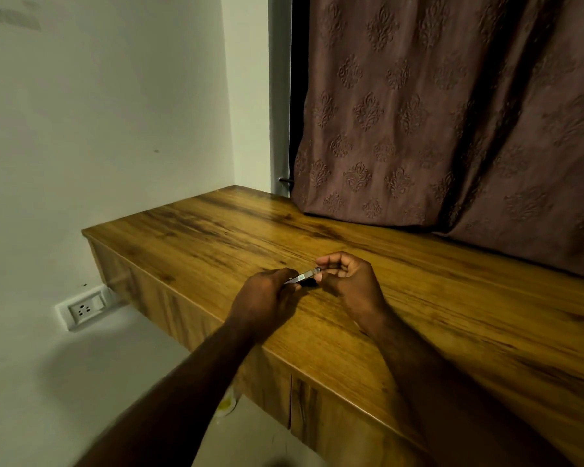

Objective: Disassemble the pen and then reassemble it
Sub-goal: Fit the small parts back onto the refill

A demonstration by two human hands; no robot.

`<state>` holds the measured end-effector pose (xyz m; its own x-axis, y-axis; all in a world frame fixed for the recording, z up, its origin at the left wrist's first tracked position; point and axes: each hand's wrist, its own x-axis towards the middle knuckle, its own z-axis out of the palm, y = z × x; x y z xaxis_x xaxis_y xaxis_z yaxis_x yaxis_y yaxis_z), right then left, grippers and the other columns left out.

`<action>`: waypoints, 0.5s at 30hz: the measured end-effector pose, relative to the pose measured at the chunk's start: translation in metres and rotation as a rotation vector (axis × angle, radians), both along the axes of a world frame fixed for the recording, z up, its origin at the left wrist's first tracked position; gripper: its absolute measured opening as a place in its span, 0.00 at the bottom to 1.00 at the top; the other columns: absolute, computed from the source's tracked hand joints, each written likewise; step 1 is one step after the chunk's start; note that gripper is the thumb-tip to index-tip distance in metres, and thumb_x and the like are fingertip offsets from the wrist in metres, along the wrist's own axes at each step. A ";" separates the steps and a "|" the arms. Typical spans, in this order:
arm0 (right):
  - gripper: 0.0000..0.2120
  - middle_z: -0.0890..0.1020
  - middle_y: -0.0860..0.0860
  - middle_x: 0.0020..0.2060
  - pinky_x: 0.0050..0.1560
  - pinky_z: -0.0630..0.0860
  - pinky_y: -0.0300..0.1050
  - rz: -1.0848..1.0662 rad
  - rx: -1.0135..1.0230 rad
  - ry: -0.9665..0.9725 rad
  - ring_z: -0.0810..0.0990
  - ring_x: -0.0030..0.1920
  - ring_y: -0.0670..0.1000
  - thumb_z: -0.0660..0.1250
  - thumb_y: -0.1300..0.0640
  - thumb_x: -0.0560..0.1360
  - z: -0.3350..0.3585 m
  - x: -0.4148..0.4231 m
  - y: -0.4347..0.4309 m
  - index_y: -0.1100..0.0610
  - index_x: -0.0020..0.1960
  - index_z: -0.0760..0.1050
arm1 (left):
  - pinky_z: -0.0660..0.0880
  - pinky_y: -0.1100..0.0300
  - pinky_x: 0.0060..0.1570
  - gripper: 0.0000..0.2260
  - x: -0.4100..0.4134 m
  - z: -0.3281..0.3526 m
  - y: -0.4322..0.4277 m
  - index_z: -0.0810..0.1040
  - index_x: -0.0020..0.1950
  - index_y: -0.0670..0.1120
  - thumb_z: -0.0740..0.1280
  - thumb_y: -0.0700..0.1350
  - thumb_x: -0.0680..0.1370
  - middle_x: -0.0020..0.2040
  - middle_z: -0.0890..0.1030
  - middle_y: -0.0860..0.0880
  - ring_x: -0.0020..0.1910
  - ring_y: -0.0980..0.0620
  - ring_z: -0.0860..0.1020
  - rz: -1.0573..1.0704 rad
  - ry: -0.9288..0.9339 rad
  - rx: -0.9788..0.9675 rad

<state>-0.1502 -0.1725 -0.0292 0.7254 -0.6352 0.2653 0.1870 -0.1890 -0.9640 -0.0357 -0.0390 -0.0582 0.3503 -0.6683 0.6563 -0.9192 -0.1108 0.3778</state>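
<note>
A slim silvery pen [302, 276] is held level just above the wooden counter [418, 298], pointing right and slightly away from me. My left hand [267, 298] is closed around its near-left end, hiding that part. My right hand [348, 278] pinches the pen's right end between thumb and fingers. A dark piece shows just under the pen between the two hands; I cannot tell whether it is a separate part. Both hands hover low over the counter near its front edge.
The counter runs from a white wall on the left to the right, with cabinet doors [317, 409] below its front edge. A brown patterned curtain [452, 112] hangs onto the counter's back. A wall socket [83, 308] sits low on the left wall.
</note>
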 end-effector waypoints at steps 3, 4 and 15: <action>0.12 0.82 0.52 0.42 0.40 0.77 0.34 -0.012 -0.059 0.001 0.81 0.42 0.47 0.70 0.73 0.69 -0.001 0.001 0.001 0.59 0.48 0.78 | 0.73 0.53 0.31 0.14 0.002 -0.001 -0.001 0.78 0.51 0.50 0.58 0.57 0.77 0.38 0.80 0.50 0.33 0.52 0.76 -0.005 0.002 0.007; 0.13 0.82 0.52 0.42 0.40 0.77 0.34 -0.012 -0.072 0.001 0.81 0.41 0.46 0.70 0.73 0.69 0.000 0.001 0.000 0.59 0.47 0.78 | 0.73 0.53 0.32 0.14 0.002 -0.002 -0.001 0.78 0.51 0.50 0.59 0.57 0.77 0.38 0.80 0.50 0.34 0.52 0.76 0.000 0.004 0.010; 0.16 0.83 0.55 0.41 0.46 0.80 0.44 -0.031 -0.186 0.042 0.82 0.44 0.50 0.71 0.73 0.68 -0.002 0.001 0.001 0.53 0.42 0.75 | 0.73 0.52 0.31 0.10 0.002 -0.003 -0.002 0.79 0.50 0.50 0.63 0.55 0.78 0.38 0.81 0.50 0.33 0.51 0.77 0.001 -0.038 0.011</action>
<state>-0.1490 -0.1712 -0.0311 0.7192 -0.6001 0.3503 0.1390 -0.3697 -0.9187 -0.0333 -0.0414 -0.0611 0.3261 -0.6755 0.6614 -0.9327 -0.1157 0.3416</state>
